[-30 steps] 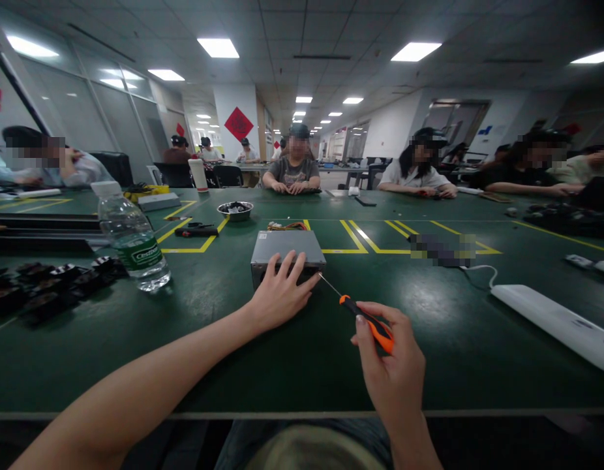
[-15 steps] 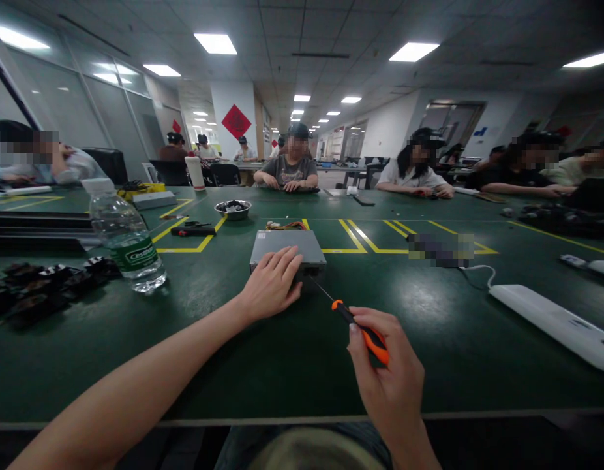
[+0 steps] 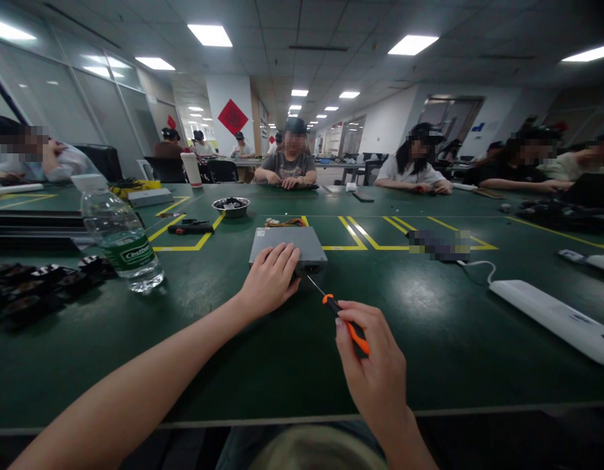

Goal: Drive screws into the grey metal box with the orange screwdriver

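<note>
A grey metal computer power supply point(image 3: 309, 243) lies on the green table in front of me, with its bundle of coloured wires point(image 3: 286, 222) at the far side. Across its top and near edge, my left hand point(image 3: 270, 279) holds it, fingers on the lid and thumb against the front face. My right hand point(image 3: 375, 352) is closed around the handle of an orange and black screwdriver point(image 3: 332, 304). The thin shaft points up and left at the front face, beside the socket. Whether its tip touches a screw is too small to tell.
On the left stand a water bottle point(image 3: 123, 238) and several black parts point(image 3: 42, 287). Farther back are a metal bowl point(image 3: 231, 207), a black tool point(image 3: 190, 227) and a white cup point(image 3: 191, 171). A white power strip point(image 3: 551, 320) lies right. People sit across the table.
My right hand and the screwdriver have shifted left, with the tip lower left along the front face. My left hand stays on the power supply. The view has turned slightly.
</note>
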Motion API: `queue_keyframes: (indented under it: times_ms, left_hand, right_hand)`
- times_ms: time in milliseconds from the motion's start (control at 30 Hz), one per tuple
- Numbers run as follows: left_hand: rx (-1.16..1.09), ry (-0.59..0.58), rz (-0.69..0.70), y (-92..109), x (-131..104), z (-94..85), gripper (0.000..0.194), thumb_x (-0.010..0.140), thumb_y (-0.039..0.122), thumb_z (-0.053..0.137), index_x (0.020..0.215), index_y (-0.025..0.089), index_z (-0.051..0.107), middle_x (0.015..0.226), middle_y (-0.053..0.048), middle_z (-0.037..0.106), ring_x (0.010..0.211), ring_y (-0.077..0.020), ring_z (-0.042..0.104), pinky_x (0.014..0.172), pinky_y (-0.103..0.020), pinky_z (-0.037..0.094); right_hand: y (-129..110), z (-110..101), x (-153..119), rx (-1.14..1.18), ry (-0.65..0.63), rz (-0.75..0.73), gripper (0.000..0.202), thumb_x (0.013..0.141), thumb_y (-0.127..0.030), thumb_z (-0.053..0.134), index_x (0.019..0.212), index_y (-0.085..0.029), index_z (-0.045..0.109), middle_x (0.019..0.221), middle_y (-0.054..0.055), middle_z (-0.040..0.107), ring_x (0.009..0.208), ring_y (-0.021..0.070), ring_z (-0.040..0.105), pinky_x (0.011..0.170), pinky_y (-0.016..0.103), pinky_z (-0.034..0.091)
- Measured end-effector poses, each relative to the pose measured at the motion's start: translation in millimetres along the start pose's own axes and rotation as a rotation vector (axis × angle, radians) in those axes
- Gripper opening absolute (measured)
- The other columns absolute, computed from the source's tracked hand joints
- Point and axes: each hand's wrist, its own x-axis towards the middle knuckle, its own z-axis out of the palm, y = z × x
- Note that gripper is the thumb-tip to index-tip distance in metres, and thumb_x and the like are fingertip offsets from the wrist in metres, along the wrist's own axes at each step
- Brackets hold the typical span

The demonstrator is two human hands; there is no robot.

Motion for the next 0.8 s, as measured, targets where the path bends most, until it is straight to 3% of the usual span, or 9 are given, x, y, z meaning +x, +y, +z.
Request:
queue_keyframes:
  times_ms: [233, 400, 600, 800]
  left_hand:
    - [-0.002, 0.017, -0.01, 0, -1, 1.7, 0.046, 0.085, 0.031, 0.047, 0.127, 0.011, 0.044, 0.132, -0.016, 0.047, 0.121, -0.0293, 0.044, 0.096, -0.043, 0.035]
    - [0.0, 0.008, -0.011, 0, -1, 1.8, 0.046, 0.085, 0.031, 0.046, 0.127, 0.01, 0.044, 0.133, -0.016, 0.047, 0.121, -0.0292, 0.043, 0.096, -0.043, 0.035]
    - [-0.001, 0.013, -0.016, 1, -1, 0.8, 0.045, 0.085, 0.029, 0.045, 0.127, 0.011, 0.044, 0.132, -0.017, 0.047, 0.121, -0.0288, 0.043, 0.097, -0.043, 0.034]
    - [0.009, 0.012, -0.016, 2, -1, -0.5, 0.046, 0.086, 0.029, 0.044, 0.127, 0.01, 0.043, 0.133, -0.015, 0.047, 0.121, -0.0282, 0.043, 0.097, -0.042, 0.034]
  right_hand:
    - [0, 2, -1, -0.042, -0.035, 0.005, 0.015, 0.087, -0.014, 0.043, 0.097, -0.021, 0.051, 0.099, 0.006, 0.057, 0.091, 0.0156, 0.06, 0.073, 0.027, 0.053]
    - [-5, -1, 7, -0.161, -0.094, -0.083, 0.015, 0.088, -0.016, 0.04, 0.096, -0.02, 0.052, 0.097, 0.007, 0.058, 0.083, 0.0148, 0.062, 0.066, 0.025, 0.054]
    - [-7, -7, 13, -0.394, -0.268, -0.33, 0.023, 0.088, -0.015, 0.037, 0.099, -0.016, 0.057, 0.097, 0.013, 0.06, 0.08, 0.0197, 0.061, 0.064, 0.032, 0.053]
    - [1, -18, 25, -0.411, -0.349, -0.649, 0.027, 0.084, -0.009, 0.038, 0.106, -0.013, 0.054, 0.1, 0.015, 0.063, 0.075, 0.02, 0.06, 0.063, 0.034, 0.051]
